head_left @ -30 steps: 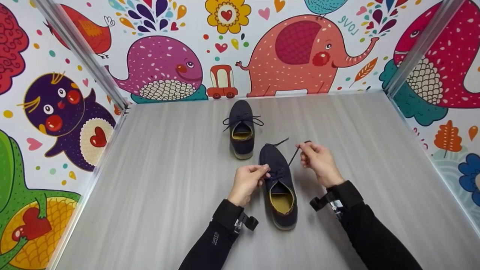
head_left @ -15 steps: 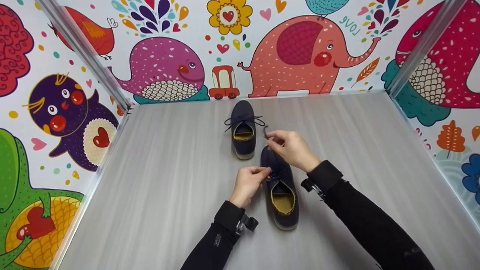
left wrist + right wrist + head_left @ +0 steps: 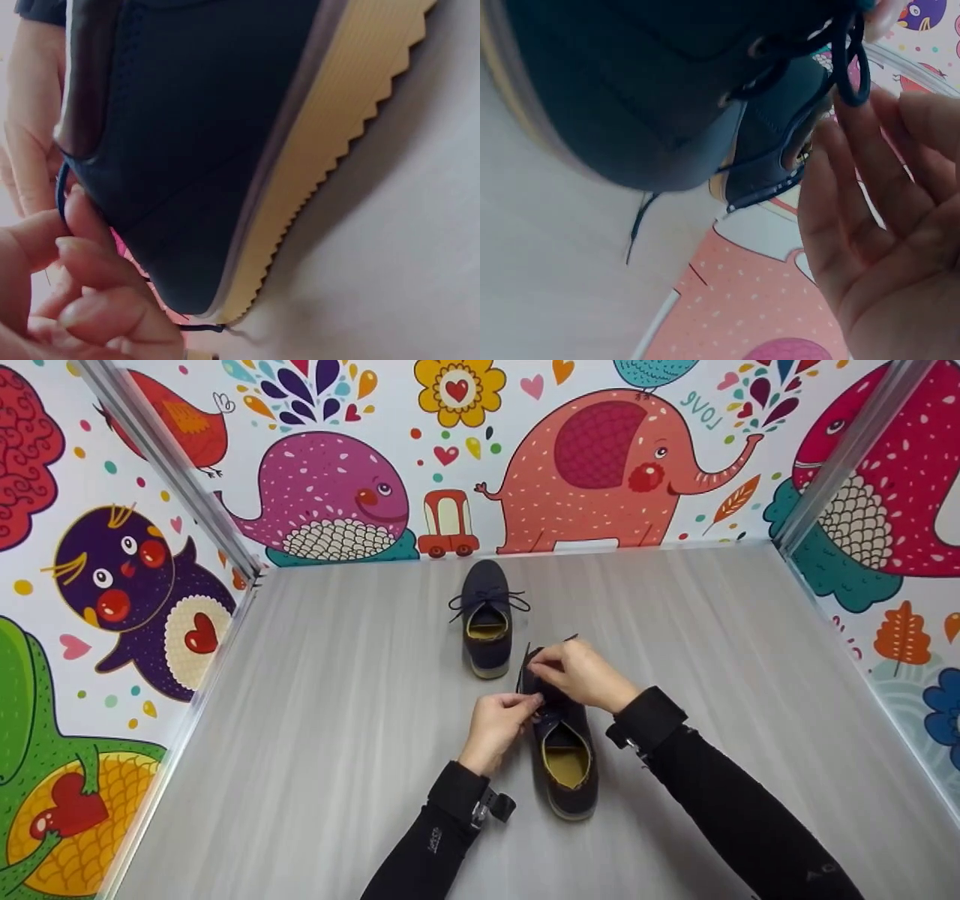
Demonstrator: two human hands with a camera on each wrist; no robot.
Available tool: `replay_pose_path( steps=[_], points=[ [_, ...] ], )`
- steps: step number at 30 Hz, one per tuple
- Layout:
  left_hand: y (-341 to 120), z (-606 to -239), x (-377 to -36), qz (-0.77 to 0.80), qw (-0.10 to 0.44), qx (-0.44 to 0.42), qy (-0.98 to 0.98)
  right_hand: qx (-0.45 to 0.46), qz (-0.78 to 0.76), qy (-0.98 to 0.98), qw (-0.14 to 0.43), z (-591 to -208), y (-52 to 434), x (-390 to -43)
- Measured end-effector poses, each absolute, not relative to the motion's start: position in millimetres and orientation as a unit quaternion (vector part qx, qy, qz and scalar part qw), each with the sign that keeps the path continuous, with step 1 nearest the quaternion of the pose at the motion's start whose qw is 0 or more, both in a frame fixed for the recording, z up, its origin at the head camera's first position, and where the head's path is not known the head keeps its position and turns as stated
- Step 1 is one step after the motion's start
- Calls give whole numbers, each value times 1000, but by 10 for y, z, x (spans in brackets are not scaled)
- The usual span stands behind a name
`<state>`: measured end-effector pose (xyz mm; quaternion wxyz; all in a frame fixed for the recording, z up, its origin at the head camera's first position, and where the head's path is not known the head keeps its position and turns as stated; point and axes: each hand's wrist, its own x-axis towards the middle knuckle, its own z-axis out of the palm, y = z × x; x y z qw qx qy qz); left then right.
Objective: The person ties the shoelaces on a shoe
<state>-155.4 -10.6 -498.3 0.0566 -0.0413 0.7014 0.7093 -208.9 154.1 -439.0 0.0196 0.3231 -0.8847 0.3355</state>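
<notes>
Walls (image 3: 600,457): cartoon-animal print (whale, elephant, fish) on three sides, metal corner posts.

Table (image 3: 337,720): grey wood-grain surface, holds both shoes.

Near shoe (image 3: 568,769): navy lace-up, yellow insole, tan serrated sole, toe pointing away from the person, centre of table. Both hands work at its lace area. Left wrist view shows its side and sole edge (image 3: 330,150) close up; right wrist view shows its toe (image 3: 630,90) and eyelets.

Far shoe (image 3: 486,619): same model, just beyond the near shoe and slightly left, toe toward the back wall, laces tied in a bow. The two look very close, contact not resolvable.

Right hand (image 3: 581,675): over the near shoe's forefoot, fingers bent around a loop of lace (image 3: 847,71). Wrist view shows the palm fairly open, with the lace loop hooked over the fingertips (image 3: 870,135). A free lace end pokes out past the hand toward the back.

Left hand (image 3: 496,724): at the left side of the near shoe's tongue, thumb and fingers (image 3: 90,255) pinched together on the other lace strand (image 3: 60,191). Fingers well curled, only the lace between them.

Both forearms in black sleeves, each with a wrist-mounted camera bracket (image 3: 495,806).
</notes>
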Motion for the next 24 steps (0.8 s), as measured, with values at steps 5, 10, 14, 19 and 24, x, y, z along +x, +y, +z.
replay_pose_path(
  steps=[5,10,14,19,24],
  points=[
    [-110,-4977,-1552,706,62,-53,703,328,299,-895,53,-4351,1581,-1911],
    [-103,-4967,-1551,706,59,-54,704,323,272,-905,47,-4395,1589,-1695],
    [-101,-4964,-1548,707,57,-47,703,296,257,-919,49,-4452,1554,-1590],
    [-153,-4948,-1549,685,37,-30,727,265,246,-930,62,-4475,1512,-1558],
    [-241,-4933,-1587,585,-15,14,811,248,267,-929,58,-4478,1528,-1581]
  ],
)
